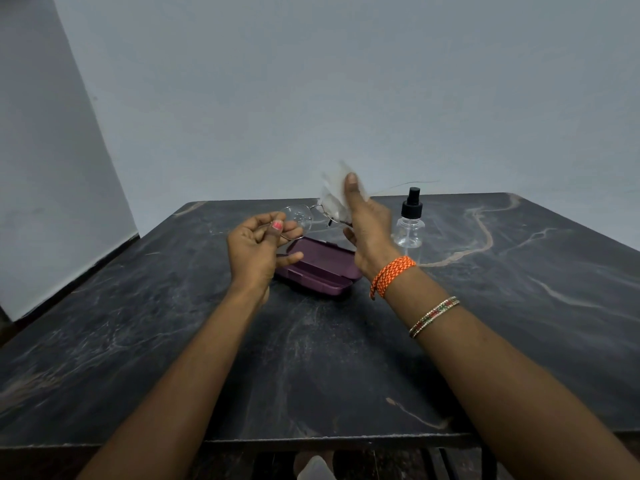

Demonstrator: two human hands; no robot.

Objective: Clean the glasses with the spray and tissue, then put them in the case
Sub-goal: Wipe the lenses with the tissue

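Thin-rimmed glasses (pixel 298 218) with clear lenses are held in the air above the table. My left hand (pixel 258 245) pinches the rim of the left lens. My right hand (pixel 367 221) presses a white tissue (pixel 334 192) over the right lens, which is hidden by the tissue. Under both hands lies the open purple case (pixel 320 266), its inside facing up. A clear spray bottle (pixel 409 221) with a black pump top stands upright just right of my right hand.
Everything sits on a dark marble-patterned table (pixel 311 358) whose front edge is near me. A pale wall rises behind the far edge. My right wrist wears an orange thread band and a bangle.
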